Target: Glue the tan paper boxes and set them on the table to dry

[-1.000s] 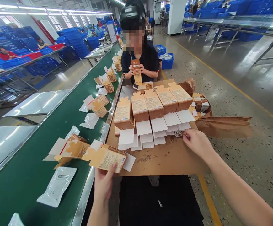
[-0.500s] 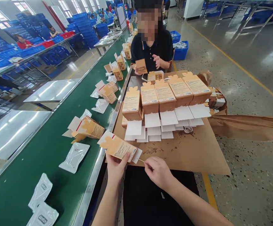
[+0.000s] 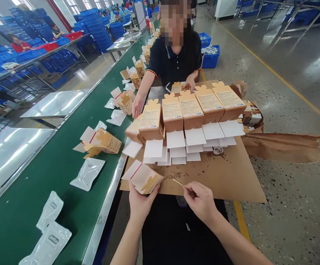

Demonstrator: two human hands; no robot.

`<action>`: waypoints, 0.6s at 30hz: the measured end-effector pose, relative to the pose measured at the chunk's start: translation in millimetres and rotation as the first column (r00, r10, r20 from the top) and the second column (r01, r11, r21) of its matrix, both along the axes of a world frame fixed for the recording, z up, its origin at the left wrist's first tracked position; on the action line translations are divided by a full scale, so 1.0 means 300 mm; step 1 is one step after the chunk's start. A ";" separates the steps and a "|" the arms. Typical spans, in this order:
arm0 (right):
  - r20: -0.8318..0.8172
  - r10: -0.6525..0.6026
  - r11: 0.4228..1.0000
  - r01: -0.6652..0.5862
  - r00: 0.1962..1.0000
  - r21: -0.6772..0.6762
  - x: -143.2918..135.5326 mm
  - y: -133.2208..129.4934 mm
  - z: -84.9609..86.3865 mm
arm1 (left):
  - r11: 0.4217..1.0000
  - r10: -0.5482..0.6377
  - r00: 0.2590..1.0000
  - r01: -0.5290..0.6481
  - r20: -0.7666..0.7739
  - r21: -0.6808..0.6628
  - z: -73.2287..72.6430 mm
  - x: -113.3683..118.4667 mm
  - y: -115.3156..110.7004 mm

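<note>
While clamping a carton [image 3: 145,176] in the left hand [image 3: 141,202] over the near edge of the cardboard sheet [image 3: 220,184], pinches a thin stick [image 3: 178,182], seemingly a swab, in the right hand [image 3: 201,201], just apart.

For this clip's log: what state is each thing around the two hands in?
Held box: tilted in the left hand, white flap folded out.
Thin stick: pinched in the right hand, tip apart from that box.
Row of boxes: side by side, white flaps sticking out.
Belt box: lying down, end flaps open.
Pouches: lying down; sealing unclear.
Cardboard sheet: flat, dark-spotted.
</note>
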State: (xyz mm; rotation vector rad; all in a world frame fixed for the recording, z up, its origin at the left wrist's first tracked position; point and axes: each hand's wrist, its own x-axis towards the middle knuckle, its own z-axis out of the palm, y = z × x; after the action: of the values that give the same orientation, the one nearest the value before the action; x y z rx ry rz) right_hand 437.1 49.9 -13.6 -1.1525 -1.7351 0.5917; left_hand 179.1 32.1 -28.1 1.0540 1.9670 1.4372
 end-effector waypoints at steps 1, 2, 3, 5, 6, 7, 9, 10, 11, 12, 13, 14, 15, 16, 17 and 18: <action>-0.009 -0.008 1.000 0.008 1.000 -0.014 0.014 -0.011 0.007 | 1.000 0.005 1.000 -0.005 -0.029 0.007 -0.003 0.010 -0.002; -0.020 -0.016 0.999 0.015 1.000 -0.029 0.026 -0.021 0.012 | 1.000 0.007 0.999 -0.007 -0.046 0.009 -0.005 0.018 -0.003; -0.029 -0.024 0.999 0.022 0.999 -0.040 0.035 -0.030 0.016 | 1.000 0.008 0.998 -0.008 -0.057 0.007 -0.007 0.025 -0.001; -0.034 -0.036 0.998 0.034 0.999 -0.058 0.043 -0.044 0.019 | 1.000 0.014 0.997 -0.014 -0.078 0.001 -0.005 0.034 0.005; -0.035 -0.039 0.997 0.037 0.999 -0.067 0.043 -0.048 0.019 | 1.000 0.012 0.996 -0.012 -0.090 -0.004 -0.003 0.038 0.009; -0.040 -0.042 0.996 0.039 0.998 -0.076 0.042 -0.049 0.019 | 1.000 0.007 0.995 -0.008 -0.102 -0.010 0.000 0.042 0.012; -0.055 -0.042 0.996 0.037 0.998 -0.086 0.039 -0.044 0.021 | 1.000 0.000 0.992 -0.002 -0.122 -0.019 0.006 0.049 0.012; -0.064 -0.044 0.996 0.039 0.997 -0.085 0.040 -0.039 0.024 | 1.000 -0.003 0.992 0.000 -0.128 -0.023 0.008 0.050 0.008; -0.071 -0.049 0.996 0.043 0.996 -0.078 0.043 -0.032 0.028 | 1.000 -0.003 0.991 0.000 -0.131 -0.023 0.008 0.046 0.000; -0.075 -0.058 0.996 0.052 0.995 -0.069 0.051 -0.025 0.034 | 1.000 0.005 0.992 -0.008 -0.129 -0.019 0.008 0.034 -0.010; -0.078 -0.069 0.996 0.065 0.995 -0.059 0.063 -0.018 0.040 | 1.000 0.025 0.992 -0.027 -0.123 -0.013 0.009 0.012 -0.023; -0.080 -0.085 0.995 0.081 0.993 -0.051 0.078 -0.011 0.046 | 0.997 0.072 0.991 -0.072 -0.113 -0.001 0.013 -0.023 -0.037; -0.082 -0.102 0.994 0.099 0.991 -0.046 0.096 -0.006 0.051 | 0.989 0.151 0.983 -0.150 -0.103 0.017 0.021 -0.070 -0.051; -0.085 -0.118 0.992 0.115 0.989 -0.043 0.115 -0.001 0.055 | 0.969 0.248 0.964 -0.246 -0.097 0.037 0.035 -0.129 -0.063; -0.089 -0.131 0.991 0.128 0.987 -0.043 0.133 0.003 0.058 | 0.940 0.341 0.935 -0.337 -0.097 0.060 0.054 -0.198 -0.073; -0.096 -0.143 0.989 0.139 0.985 -0.045 0.148 0.006 0.059 | 0.910 0.413 0.905 -0.406 -0.100 0.083 0.076 -0.273 -0.080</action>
State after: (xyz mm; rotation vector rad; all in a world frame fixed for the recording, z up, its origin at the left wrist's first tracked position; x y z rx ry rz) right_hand 481.6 51.6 4.1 -1.2407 -1.5506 0.5877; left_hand 97.3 8.1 -5.2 0.7889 2.3462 1.6906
